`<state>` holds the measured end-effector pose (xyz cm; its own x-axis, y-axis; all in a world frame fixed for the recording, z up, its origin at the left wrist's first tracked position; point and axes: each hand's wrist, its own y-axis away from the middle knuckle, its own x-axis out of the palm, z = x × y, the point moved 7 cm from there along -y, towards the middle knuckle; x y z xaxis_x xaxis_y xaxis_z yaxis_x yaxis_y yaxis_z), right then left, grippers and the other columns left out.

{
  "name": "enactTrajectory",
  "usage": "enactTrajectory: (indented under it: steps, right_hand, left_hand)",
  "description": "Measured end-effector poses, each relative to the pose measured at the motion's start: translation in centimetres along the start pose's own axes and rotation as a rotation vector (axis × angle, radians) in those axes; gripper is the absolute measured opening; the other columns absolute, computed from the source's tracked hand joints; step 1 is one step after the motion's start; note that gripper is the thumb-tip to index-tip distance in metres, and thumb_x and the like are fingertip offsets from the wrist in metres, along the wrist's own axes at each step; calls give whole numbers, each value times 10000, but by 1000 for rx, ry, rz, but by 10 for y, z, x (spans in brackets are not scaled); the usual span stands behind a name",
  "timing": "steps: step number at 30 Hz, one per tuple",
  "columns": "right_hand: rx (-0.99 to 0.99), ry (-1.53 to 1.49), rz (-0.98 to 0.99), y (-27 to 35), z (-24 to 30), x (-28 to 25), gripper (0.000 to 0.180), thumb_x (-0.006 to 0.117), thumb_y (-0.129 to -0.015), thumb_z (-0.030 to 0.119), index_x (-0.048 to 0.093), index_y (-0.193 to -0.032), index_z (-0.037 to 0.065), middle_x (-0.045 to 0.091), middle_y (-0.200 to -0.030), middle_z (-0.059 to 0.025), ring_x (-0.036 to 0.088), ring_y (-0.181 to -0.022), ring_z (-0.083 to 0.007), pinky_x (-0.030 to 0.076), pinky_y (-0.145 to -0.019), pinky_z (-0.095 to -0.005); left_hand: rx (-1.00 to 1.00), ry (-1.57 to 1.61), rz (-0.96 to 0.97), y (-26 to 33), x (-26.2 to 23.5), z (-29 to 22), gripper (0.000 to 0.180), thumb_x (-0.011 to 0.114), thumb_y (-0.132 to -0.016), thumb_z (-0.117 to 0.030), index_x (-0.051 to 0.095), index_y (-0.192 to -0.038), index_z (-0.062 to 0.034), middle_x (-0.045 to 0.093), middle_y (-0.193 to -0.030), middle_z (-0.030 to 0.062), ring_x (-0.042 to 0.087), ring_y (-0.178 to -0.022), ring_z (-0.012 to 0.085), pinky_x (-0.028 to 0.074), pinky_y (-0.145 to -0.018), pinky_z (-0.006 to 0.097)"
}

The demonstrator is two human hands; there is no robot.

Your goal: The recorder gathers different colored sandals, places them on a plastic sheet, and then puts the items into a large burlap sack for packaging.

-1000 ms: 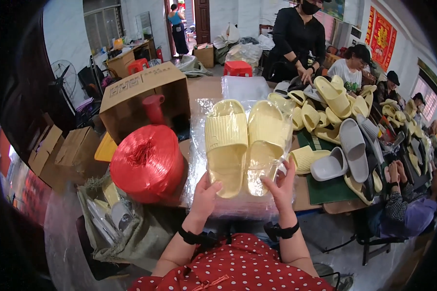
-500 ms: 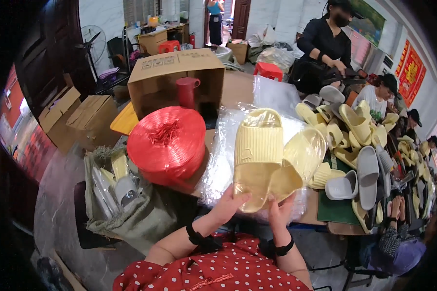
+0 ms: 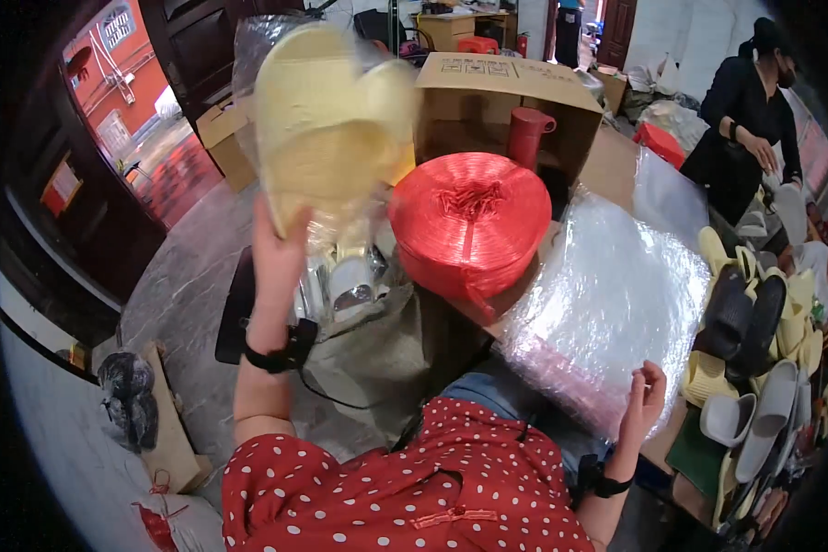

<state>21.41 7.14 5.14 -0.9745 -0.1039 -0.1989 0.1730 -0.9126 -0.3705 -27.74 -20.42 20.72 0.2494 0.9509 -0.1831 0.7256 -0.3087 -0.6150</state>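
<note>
Slippers, bagged, hang pinched in our left hand; that light grip could drop them. Our right hand rests loosely curled, holding nothing, beside the plastic sheets.

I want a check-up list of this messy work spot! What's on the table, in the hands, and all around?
Surface: table under a stack of clear plastic bags.
Job's things: bagged pair of yellow slippers, blurred, raised off to the left.
Clutter: red twine spool, cardboard box, heap of slippers.
Grippers: left hand grips the pair; right hand open at the bags' edge.
Cables: thin black cord from the left wristband.
Surroundings: another person standing at the table's far end.
</note>
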Motion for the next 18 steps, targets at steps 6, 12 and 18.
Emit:
enactTrajectory:
  steps: [6, 12, 18]
  right_hand:
    - [64, 34, -18, -3, -12, 3, 155, 603, -932, 114, 619, -1065, 36, 589, -943, 9, 498, -788, -58, 403, -677, -213]
    - [109, 40, 2, -1, -19, 7, 136, 620, -927, 131, 634, -1022, 35, 591, -891, 18, 484, -751, -55, 393, -661, -213]
    - [103, 87, 17, -1, -20, 18, 133, 626, -927, 144, 633, -968, 18, 579, -840, 20, 458, -702, -49, 378, -612, -208]
  left_hand:
    - [-301, -269, 360, 12, -37, 180, 669, 580, -784, 8, 311, -1396, -33, 527, -1273, 162, 512, -1181, 275, 390, -1022, 341]
    - [-857, 184, 476, 40, 9, 227, 749, 571, -812, -38, 259, -1473, -205, 539, -1281, 120, 612, -1085, 282, 581, -687, 469]
    - [-776, -48, 500, 26, 57, 312, 702, 616, -746, -19, 371, -1399, -102, 569, -1211, 129, 614, -1032, 281, 544, -790, 425]
